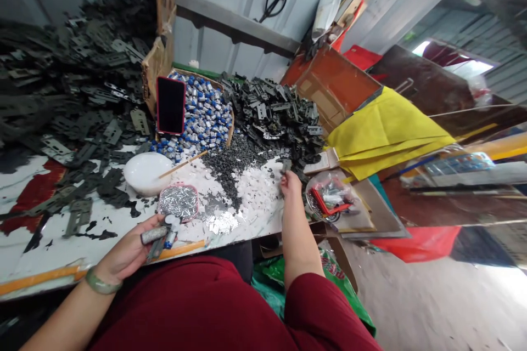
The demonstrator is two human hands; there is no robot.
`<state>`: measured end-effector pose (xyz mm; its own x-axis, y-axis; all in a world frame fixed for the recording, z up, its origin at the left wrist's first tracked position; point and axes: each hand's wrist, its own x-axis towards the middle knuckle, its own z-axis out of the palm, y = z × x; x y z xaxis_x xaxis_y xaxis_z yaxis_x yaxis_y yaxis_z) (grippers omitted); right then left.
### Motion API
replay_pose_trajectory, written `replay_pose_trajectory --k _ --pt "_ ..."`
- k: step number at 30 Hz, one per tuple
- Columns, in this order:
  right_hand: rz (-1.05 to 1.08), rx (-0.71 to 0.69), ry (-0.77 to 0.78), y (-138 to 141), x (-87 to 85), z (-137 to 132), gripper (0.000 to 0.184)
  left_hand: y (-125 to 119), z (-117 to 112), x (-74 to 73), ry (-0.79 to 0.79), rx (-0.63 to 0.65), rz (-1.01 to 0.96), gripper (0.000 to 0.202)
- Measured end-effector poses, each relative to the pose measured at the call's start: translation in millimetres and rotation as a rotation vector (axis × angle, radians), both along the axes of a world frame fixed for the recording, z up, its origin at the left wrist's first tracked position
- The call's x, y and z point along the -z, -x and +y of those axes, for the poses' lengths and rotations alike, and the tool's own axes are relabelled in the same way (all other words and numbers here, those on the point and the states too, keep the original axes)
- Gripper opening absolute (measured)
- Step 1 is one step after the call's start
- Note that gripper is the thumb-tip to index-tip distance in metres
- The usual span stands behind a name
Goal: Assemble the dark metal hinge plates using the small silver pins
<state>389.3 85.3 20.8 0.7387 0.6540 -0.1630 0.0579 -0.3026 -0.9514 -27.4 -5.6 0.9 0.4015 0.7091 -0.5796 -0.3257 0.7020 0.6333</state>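
At the table's front edge, my left hand [134,247] is closed around a dark grey slotted plate [155,250] together with a speckled grey cylinder [153,234] and a small blue-and-white part [171,237]. Whether these are joined I cannot tell. My right hand [290,183] reaches to the pile of dark slotted plates [274,107], fingers closed on a small grey plate [286,165]. Just beyond my left hand is a pink-rimmed tray of silver pins [178,201]. Small white pieces [259,189] and small black pieces [233,162] lie between my hands.
A white bowl [144,173] with a thin stick [183,164] stands behind the pin tray. A phone [171,106] leans against a box of blue-and-silver parts [208,112]. More dark plates [74,77] heap at left. Yellow sheets [387,131] and a clear-wrapped tub [331,197] are at right.
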Motion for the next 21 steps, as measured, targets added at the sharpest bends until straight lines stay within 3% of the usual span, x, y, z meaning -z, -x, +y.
replay_pose_trajectory --k 3,5,8,11,16,21 --pt "0.209 -0.146 -0.074 48.2 4.2 -4.4 0.012 -9.5 3.5 0.0 -0.040 -0.084 -0.019 0.030" --pt "0.502 -0.388 -0.142 96.7 12.3 -15.3 0.019 -15.7 6.4 0.0 -0.092 -0.140 -0.049 0.029" --pt "0.737 -0.753 -0.007 169.0 25.6 -42.7 0.032 -20.2 9.4 1.0 -0.179 -0.211 0.020 0.029" --pt "0.801 -0.940 0.126 215.2 34.1 -66.2 0.039 -17.8 9.0 3.7 -0.249 -0.239 0.136 0.033" --pt "0.713 -1.022 0.297 236.8 40.9 -76.1 0.048 -8.9 4.8 8.9 -0.355 -0.164 0.221 0.030" --pt "0.617 -1.138 0.323 234.4 45.2 -74.7 0.052 -10.7 1.6 10.8 -0.429 -0.137 0.225 0.033"
